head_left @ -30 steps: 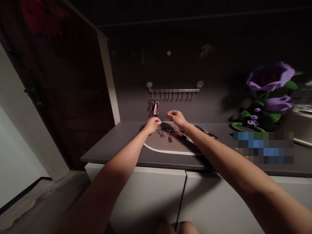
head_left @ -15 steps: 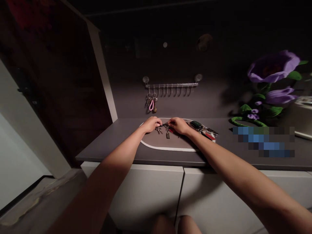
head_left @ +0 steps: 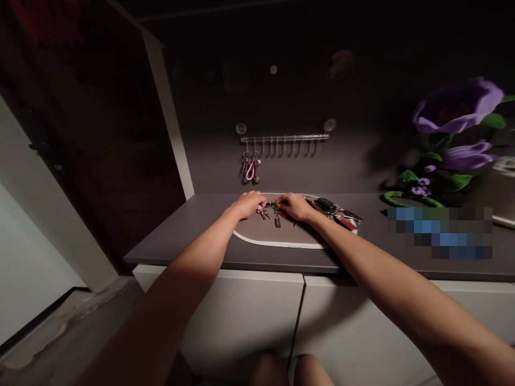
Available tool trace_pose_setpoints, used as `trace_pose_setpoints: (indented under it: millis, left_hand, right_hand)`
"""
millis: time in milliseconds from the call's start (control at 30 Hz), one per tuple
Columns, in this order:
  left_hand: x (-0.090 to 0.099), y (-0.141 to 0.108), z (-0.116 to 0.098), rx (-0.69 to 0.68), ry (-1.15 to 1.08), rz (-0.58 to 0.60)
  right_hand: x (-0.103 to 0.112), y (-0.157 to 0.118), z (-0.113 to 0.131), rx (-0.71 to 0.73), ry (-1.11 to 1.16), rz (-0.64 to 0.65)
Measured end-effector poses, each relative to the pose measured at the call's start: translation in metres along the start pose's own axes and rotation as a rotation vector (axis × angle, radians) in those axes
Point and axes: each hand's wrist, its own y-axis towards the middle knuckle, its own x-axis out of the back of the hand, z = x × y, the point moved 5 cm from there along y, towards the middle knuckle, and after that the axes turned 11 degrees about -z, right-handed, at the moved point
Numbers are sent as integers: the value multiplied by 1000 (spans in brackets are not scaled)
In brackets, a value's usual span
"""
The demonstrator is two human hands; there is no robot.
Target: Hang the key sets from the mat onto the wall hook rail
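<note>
Now pinching one bunch of keys (head_left: pixel 270 210) between left hand (head_left: pixel 248 203) and right hand (head_left: pixel 295 206), over the mat (head_left: pixel 281 241) on the counter (head_left: pixel 193 236). Likely working the ring; next needing a steady grip. Rack (head_left: pixel 284 139) behind, far.

We count two hands, the left hand (head_left: pixel 249 203) at 9 o'clock of the right hand (head_left: pixel 295 206). One key bunch (head_left: pixel 270 210) lies between them on one oval mat (head_left: pixel 277 241). A second bunch (head_left: pixel 336 210) lies at 3 o'clock, a third (head_left: pixel 251 167) hangs from one hook rail (head_left: pixel 284 139) at 12 o'clock. We count two large purple flowers (head_left: pixel 458 110).
</note>
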Motion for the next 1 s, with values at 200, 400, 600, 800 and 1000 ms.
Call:
trace_pose_setpoints:
  millis: [200, 400, 600, 800, 1000]
  left_hand:
    - [4, 5, 2, -6, 13, -58]
    - [9, 10, -1, 170, -255, -173]
    - [2, 10, -2, 379, -665, -224]
    - [3, 10, -1, 453, -854, -285]
    - [4, 10, -7, 445, -931, -289]
  right_hand:
    - [3, 0, 2, -8, 0, 7]
    - [14, 1, 7, -23, 53, -66]
    - [13, 2, 9, -136, 298, -97]
    - [8, 4, 6, -205, 536, -100]
    - [9, 5, 10, -218, 634, -100]
